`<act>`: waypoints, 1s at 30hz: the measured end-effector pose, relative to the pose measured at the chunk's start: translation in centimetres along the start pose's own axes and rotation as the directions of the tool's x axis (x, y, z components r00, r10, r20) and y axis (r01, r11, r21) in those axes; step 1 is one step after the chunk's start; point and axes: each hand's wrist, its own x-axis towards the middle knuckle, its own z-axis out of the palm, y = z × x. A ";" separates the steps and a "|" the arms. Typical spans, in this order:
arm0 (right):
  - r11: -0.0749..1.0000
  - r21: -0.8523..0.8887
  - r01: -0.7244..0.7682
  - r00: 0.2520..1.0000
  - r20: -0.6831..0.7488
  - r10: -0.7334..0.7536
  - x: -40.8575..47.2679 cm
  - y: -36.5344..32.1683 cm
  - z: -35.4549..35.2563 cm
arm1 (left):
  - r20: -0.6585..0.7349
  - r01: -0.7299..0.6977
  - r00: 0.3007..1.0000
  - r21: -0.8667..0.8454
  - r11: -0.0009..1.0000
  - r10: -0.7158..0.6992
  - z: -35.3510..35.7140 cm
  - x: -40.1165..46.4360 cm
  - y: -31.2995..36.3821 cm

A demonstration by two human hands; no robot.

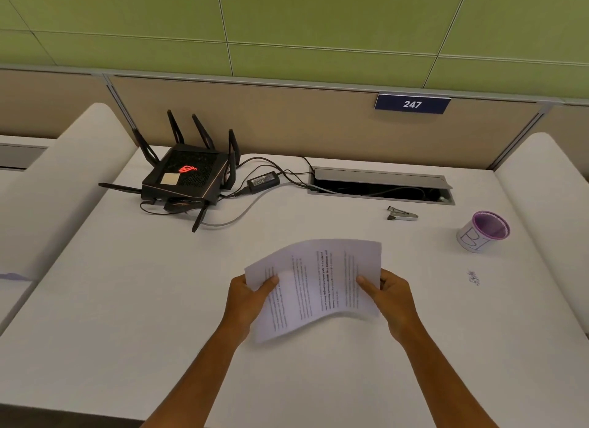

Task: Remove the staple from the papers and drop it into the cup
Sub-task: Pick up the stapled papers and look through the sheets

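Printed white papers [318, 284] are held up above the white desk [159, 300], bowed and slightly blurred. My left hand [247, 300] grips their left edge with the thumb on top. My right hand [393, 297] grips the right edge the same way. The staple itself is too small to make out. A small staple remover [402, 214] lies on the desk beyond the papers, to the right. The cup [484, 231], white with a purple inside and a drawn mark, stands at the right side of the desk.
A black router [188, 175] with several antennas sits at the back left, with a power brick [263, 182] and cables running to an open cable hatch [381, 185]. A beige partition with a sign reading 247 [412, 104] closes the back. Ink scribble [474, 278] marks the desk.
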 end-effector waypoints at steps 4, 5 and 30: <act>0.999 -0.020 -0.036 0.986 0.163 0.039 0.8 -1.0 -1.4 | -0.016 0.058 0.998 -0.076 0.995 -0.060 -0.8 0.0 -0.4; 0.998 0.027 -0.065 0.977 0.206 0.058 0.9 -1.2 -1.6 | -0.019 0.073 0.997 -0.097 0.993 -0.075 -0.9 0.0 -0.6; 0.886 0.396 -0.240 0.961 -0.033 0.275 -4.8 0.9 7.5 | -0.052 0.240 0.950 -0.505 0.829 -0.306 2.7 -6.0 -5.9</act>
